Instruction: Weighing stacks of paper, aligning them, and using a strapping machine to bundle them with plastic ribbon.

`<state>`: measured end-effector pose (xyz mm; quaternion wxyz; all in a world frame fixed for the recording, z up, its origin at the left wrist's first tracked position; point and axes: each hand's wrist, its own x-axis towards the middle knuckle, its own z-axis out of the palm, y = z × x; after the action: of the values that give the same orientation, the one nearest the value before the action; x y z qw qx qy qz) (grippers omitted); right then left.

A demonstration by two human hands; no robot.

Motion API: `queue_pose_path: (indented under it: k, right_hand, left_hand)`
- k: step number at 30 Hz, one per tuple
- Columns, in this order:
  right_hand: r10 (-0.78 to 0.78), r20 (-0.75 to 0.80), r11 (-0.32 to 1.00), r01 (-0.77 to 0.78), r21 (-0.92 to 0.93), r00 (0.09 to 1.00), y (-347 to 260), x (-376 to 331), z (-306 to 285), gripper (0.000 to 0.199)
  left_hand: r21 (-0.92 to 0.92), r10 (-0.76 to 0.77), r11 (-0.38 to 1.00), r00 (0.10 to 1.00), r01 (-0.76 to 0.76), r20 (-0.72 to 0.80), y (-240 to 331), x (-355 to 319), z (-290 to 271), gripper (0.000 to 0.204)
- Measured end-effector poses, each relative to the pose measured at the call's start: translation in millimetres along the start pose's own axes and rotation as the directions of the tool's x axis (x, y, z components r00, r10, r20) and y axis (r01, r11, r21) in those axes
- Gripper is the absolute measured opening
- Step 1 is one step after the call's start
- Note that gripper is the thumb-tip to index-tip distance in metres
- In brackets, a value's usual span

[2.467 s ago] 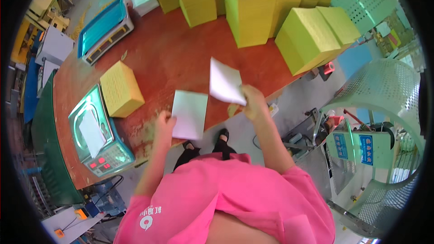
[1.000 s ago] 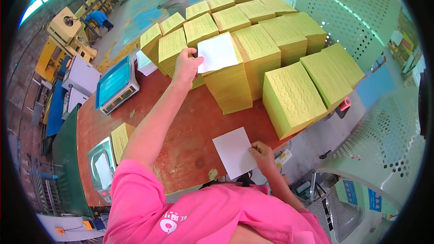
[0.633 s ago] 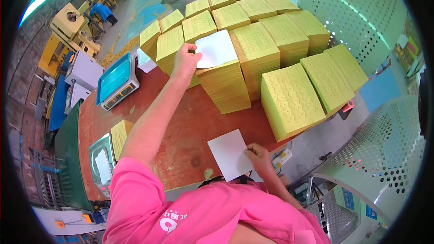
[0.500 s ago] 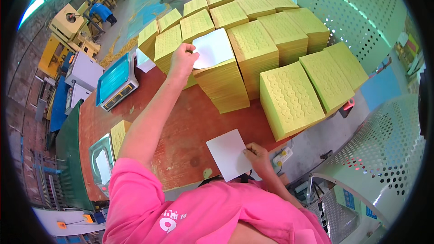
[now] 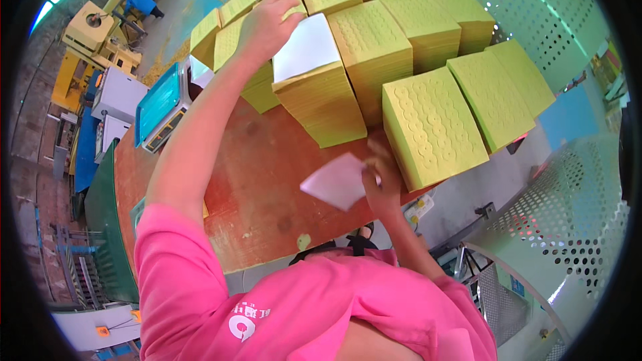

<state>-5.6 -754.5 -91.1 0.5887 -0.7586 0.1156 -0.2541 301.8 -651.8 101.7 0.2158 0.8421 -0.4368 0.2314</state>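
Observation:
A stack of yellow embossed paper [image 5: 321,110] stands on the red table with a white sheet [image 5: 307,47] lying on its top. My left hand [image 5: 269,28] is over the far left edge of that sheet, palm down, fingers bent and thumb a little apart. I see nothing held in it. Closer to my body, my right hand [image 5: 383,184] grips the right edge of a second white sheet of paper [image 5: 338,182], which is tilted above the table. Both this hand and its sheet are smeared by motion.
More yellow stacks [image 5: 374,33] stand behind, and others [image 5: 435,124] at the right edge of the red table [image 5: 247,207]. A scale with a teal tray [image 5: 160,103] sits at left. Perforated metal panels [image 5: 562,227] rise at right. A person in blue [image 5: 140,3] is far left.
My left hand has moved from the sheet's left edge to its far left corner, releasing its pinch. My right hand has lifted forward with its sheet, which now tilts. The view has shifted slightly.

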Motion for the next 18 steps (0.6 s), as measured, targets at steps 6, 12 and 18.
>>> queue_pose_path:
  k: [6, 12, 18]
  right_hand:
    - [-0.045, -0.114, 0.994, 0.034, -0.102, 0.992, 35, 48, 32, 0.008]
    - [0.026, -0.158, 1.000, -0.025, 0.010, 0.987, 32, 32, 36, 0.008]
    - [0.161, 0.052, 0.951, -0.169, 0.260, 0.986, 10, -71, 4, 0.014]
  left_hand:
    - [0.004, 0.152, 0.988, 0.988, -0.152, 0.026, 4, -23, 46, 0.025]
    - [-0.077, 0.077, 0.995, 0.994, -0.070, 0.084, 7, -44, 37, 0.021]
    - [-0.185, 0.101, 0.981, 0.960, -0.053, 0.260, 64, -125, -25, 0.022]
